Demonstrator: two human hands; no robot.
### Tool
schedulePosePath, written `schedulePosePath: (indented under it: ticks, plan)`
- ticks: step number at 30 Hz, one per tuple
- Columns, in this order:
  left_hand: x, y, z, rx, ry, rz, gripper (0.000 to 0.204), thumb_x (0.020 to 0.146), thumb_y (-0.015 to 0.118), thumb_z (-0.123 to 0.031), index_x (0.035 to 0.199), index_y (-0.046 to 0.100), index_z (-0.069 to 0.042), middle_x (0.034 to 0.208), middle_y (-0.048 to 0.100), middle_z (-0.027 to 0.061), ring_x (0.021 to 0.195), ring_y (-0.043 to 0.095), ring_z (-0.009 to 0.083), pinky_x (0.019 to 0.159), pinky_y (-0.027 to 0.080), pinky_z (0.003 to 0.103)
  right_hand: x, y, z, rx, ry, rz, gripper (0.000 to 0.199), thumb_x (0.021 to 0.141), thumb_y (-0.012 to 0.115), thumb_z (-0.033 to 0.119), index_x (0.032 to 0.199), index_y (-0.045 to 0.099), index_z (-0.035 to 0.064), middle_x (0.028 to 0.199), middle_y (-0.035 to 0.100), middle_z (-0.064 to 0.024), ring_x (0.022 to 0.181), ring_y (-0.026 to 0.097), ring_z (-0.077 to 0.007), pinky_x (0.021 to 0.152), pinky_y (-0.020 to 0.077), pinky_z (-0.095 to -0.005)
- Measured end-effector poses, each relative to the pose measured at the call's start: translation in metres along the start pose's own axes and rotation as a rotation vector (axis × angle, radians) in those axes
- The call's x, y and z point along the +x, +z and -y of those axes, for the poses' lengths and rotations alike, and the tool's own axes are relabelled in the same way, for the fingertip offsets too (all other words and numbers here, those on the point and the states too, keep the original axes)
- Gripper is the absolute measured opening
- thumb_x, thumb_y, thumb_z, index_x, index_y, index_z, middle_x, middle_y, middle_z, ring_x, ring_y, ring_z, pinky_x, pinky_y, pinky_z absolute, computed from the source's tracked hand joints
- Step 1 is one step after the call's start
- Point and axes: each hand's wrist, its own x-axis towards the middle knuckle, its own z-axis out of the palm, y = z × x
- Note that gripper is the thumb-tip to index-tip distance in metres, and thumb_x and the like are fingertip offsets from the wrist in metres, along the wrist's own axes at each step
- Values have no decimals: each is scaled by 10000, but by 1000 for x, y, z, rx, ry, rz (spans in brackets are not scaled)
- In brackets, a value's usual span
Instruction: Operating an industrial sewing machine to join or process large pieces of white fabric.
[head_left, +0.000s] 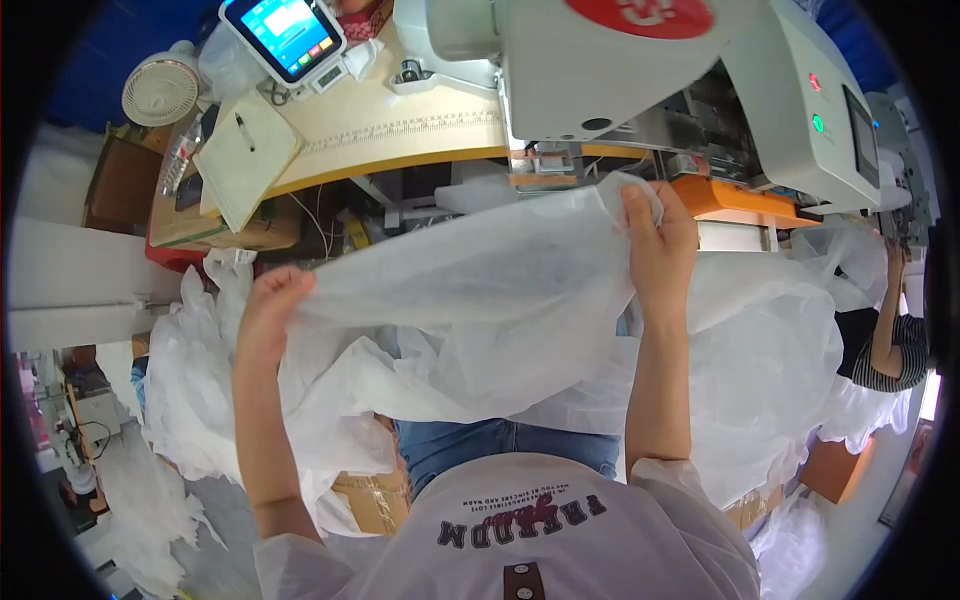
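A sheer white fabric (470, 265) is stretched between my two hands, above my lap and in front of the sewing machine (620, 80). My left hand (272, 305) pinches its left end, lower than the right. Up at the right, my right hand (660, 235) grips the other end near the machine's stitching area, thumb on top and a fold of cloth over the fingers. The rest of the cloth droops in soft folds onto my jeans. More white fabric (740, 360) is heaped at my right side, and another pile (200, 370) lies at my left.
A control screen (285, 40), a small fan (160, 92) and a notepad with a pen (248, 155) are at the back left, beside a ruler-marked table (400, 130). An orange panel (740, 203) runs beneath the machine. Another person's arm (886, 320) works at far right.
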Motion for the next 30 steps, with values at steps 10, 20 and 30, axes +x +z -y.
schedulePosePath:
  ticks: [10,20,30]
  plan:
    - [37,-20,-19,45,181,-131,125,817,639,-163,846,616,-44,772,587,-43,708,534,76,648,416,216,12,32,2,9,182,33,177,896,533,185,942,610,32,675,530,35,636,447,-39,570,369,-187]
    - [-26,-99,114,767,385,-586,125,802,560,-89,877,603,0,749,612,165,676,577,292,656,452,341,20,21,-7,-50,27,67,213,912,532,222,906,591,17,715,550,7,652,454,-42,582,374,-191]
    - [-46,-142,68,593,579,-785,166,846,542,-93,945,622,14,819,629,82,753,563,189,698,459,289,13,3,7,-170,-62,79,348,808,659,247,1042,570,6,911,645,-122,817,628,-216,717,492,-313]
